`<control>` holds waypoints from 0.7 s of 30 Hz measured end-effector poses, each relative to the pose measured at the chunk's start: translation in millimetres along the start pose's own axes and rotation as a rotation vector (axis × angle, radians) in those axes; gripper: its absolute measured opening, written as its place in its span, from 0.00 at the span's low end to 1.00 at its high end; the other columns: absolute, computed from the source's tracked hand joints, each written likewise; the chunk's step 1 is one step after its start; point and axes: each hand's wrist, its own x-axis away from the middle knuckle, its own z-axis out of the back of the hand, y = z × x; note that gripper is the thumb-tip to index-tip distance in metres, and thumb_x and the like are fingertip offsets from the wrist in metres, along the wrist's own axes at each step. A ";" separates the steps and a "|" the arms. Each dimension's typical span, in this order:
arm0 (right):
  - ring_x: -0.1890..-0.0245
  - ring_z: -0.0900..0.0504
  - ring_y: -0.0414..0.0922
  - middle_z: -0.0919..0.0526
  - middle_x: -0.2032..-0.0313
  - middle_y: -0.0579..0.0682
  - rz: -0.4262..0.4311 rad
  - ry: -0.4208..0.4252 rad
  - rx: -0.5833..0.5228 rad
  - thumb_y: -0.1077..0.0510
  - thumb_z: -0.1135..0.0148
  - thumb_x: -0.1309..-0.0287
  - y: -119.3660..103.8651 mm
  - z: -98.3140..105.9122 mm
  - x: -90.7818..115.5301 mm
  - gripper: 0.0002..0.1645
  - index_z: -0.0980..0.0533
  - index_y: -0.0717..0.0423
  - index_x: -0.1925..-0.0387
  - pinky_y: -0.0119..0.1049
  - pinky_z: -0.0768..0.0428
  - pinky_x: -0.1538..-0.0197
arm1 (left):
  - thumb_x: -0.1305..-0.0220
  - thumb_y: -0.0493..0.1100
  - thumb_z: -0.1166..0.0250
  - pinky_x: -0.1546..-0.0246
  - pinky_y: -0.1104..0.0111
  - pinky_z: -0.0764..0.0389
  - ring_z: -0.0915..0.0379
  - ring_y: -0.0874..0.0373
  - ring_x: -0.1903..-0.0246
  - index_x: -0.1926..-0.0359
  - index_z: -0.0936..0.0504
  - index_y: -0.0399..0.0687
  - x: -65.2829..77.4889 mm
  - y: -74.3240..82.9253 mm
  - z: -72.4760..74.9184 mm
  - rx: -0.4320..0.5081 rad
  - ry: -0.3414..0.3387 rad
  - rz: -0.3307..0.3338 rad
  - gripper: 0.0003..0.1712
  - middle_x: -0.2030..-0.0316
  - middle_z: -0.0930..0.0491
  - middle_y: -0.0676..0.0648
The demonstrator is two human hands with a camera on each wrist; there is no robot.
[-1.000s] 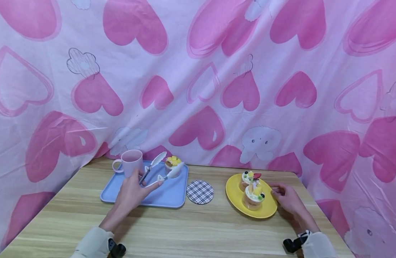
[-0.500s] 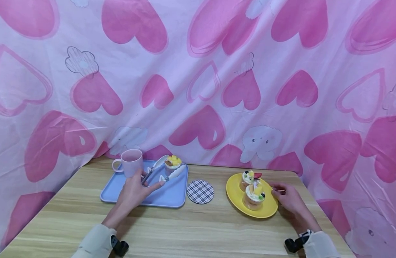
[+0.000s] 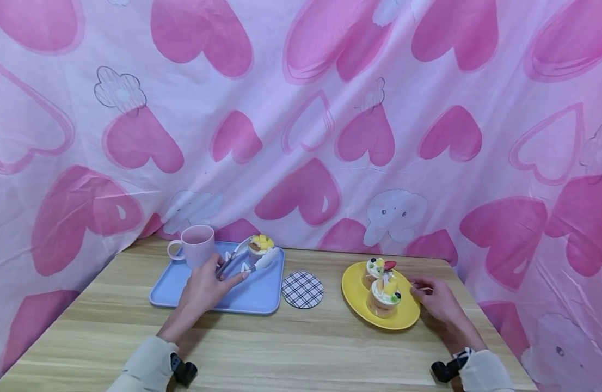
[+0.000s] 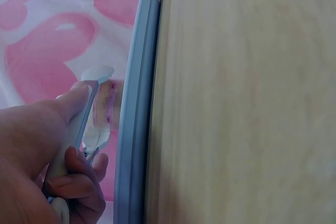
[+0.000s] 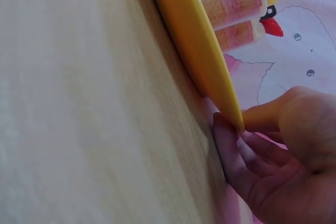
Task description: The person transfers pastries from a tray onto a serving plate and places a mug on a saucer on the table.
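Note:
My left hand (image 3: 203, 287) holds a pair of tongs (image 3: 258, 263) over the blue tray (image 3: 183, 294), thumb on one arm and fingers curled round the other. The tongs' white tips stand on either side of a dessert cup (image 3: 259, 248) topped with yellow fruit cubes. In the left wrist view the cup (image 4: 109, 103) shows between the two tips. My right hand (image 3: 439, 299) pinches the right rim of a yellow plate (image 3: 355, 294), with the thumb above and fingers beneath. Two fruit-topped dessert cups stand on that plate, the nearer cup (image 3: 383, 299) partly covering the farther one (image 3: 374, 271).
A pink mug (image 3: 197, 247) stands at the tray's back left, close to my left hand. Between tray and plate lies a round checked coaster (image 3: 303, 290) on the wooden table (image 3: 291, 348). A pink heart-patterned cloth (image 3: 301, 130) hangs right behind the table.
The tongs have moved down and come closer together, so their tips now flank the cup on the tray. My right hand stays at the plate's rim.

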 end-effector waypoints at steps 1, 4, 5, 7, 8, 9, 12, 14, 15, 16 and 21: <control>0.41 0.18 0.61 0.17 0.40 0.66 -0.001 0.001 0.000 0.62 0.39 0.22 0.1 -0.1 0.0 0.26 0.25 0.65 0.28 0.54 0.15 0.39 | 0.40 0.70 0.22 0.77 0.66 0.33 0.30 0.54 0.76 0.48 0.26 0.45 -0.3 -0.3 0.1 0.001 -0.001 0.000 0.40 0.73 0.29 0.47; 0.42 0.18 0.60 0.17 0.40 0.66 0.007 0.005 0.000 0.62 0.39 0.22 0.1 -0.4 0.3 0.25 0.25 0.65 0.29 0.54 0.14 0.40 | 0.39 0.69 0.22 0.78 0.66 0.34 0.30 0.54 0.77 0.48 0.26 0.45 -1.1 -1.5 -0.1 0.005 -0.006 0.005 0.39 0.74 0.30 0.47; 0.42 0.18 0.59 0.17 0.41 0.65 0.007 0.007 -0.001 0.62 0.39 0.22 -0.1 -0.6 0.5 0.25 0.25 0.64 0.29 0.53 0.14 0.40 | 0.40 0.68 0.21 0.78 0.66 0.34 0.30 0.54 0.77 0.48 0.26 0.45 -1.2 -1.8 -0.4 0.006 -0.008 0.007 0.39 0.74 0.30 0.47; 0.43 0.18 0.58 0.17 0.42 0.65 0.006 0.009 -0.004 0.62 0.39 0.22 0.0 -0.8 0.3 0.25 0.25 0.64 0.29 0.52 0.14 0.41 | 0.40 0.68 0.21 0.78 0.66 0.34 0.30 0.54 0.77 0.48 0.26 0.44 -1.4 -2.6 -1.2 0.003 -0.014 0.011 0.39 0.74 0.30 0.47; 0.44 0.18 0.58 0.17 0.42 0.65 0.005 0.008 -0.005 0.62 0.39 0.22 0.1 -1.0 0.3 0.25 0.25 0.65 0.29 0.51 0.14 0.42 | 0.40 0.67 0.21 0.78 0.66 0.34 0.30 0.54 0.77 0.48 0.27 0.44 -1.4 -3.0 -1.8 0.001 -0.015 0.014 0.39 0.74 0.30 0.47; 0.44 0.17 0.58 0.17 0.43 0.65 0.003 0.008 -0.006 0.62 0.39 0.22 0.2 -1.2 0.3 0.25 0.25 0.65 0.29 0.50 0.13 0.43 | 0.40 0.67 0.20 0.78 0.66 0.34 0.29 0.54 0.77 0.48 0.27 0.44 -1.4 -3.6 -2.4 -0.002 -0.017 0.014 0.39 0.74 0.30 0.47; 0.44 0.17 0.58 0.17 0.43 0.65 0.002 0.008 -0.004 0.62 0.39 0.22 0.6 -1.6 0.7 0.25 0.25 0.65 0.29 0.49 0.13 0.44 | 0.41 0.67 0.20 0.77 0.65 0.34 0.29 0.54 0.77 0.49 0.26 0.44 -1.7 -4.5 -3.6 -0.011 -0.019 0.018 0.39 0.74 0.31 0.47; 0.44 0.17 0.58 0.17 0.43 0.65 0.004 0.010 -0.003 0.62 0.39 0.22 0.4 -1.7 1.2 0.25 0.25 0.66 0.29 0.49 0.13 0.43 | 0.41 0.68 0.21 0.78 0.65 0.35 0.30 0.54 0.77 0.49 0.26 0.44 -2.0 -5.2 -4.3 -0.014 -0.019 0.021 0.39 0.74 0.31 0.48; 0.44 0.17 0.59 0.16 0.43 0.65 0.008 0.011 -0.001 0.62 0.39 0.22 0.2 -1.5 1.4 0.25 0.25 0.66 0.29 0.50 0.13 0.43 | 0.41 0.68 0.21 0.78 0.65 0.35 0.30 0.54 0.77 0.49 0.26 0.44 -2.2 -5.6 -4.6 -0.014 -0.023 0.023 0.39 0.74 0.31 0.48; 0.43 0.17 0.59 0.16 0.42 0.66 0.012 0.012 -0.001 0.62 0.39 0.22 0.0 -1.4 1.5 0.25 0.25 0.66 0.29 0.50 0.13 0.43 | 0.41 0.68 0.21 0.78 0.65 0.35 0.30 0.54 0.77 0.49 0.26 0.44 -2.4 -5.7 -4.7 -0.013 -0.025 0.025 0.39 0.75 0.31 0.48; 0.44 0.17 0.59 0.16 0.43 0.66 0.023 0.015 -0.001 0.61 0.39 0.22 -0.3 -0.7 1.0 0.25 0.25 0.67 0.30 0.49 0.13 0.44 | 0.40 0.68 0.21 0.77 0.66 0.35 0.30 0.54 0.77 0.49 0.26 0.42 -2.8 -6.3 -4.8 -0.014 -0.037 0.033 0.40 0.75 0.32 0.48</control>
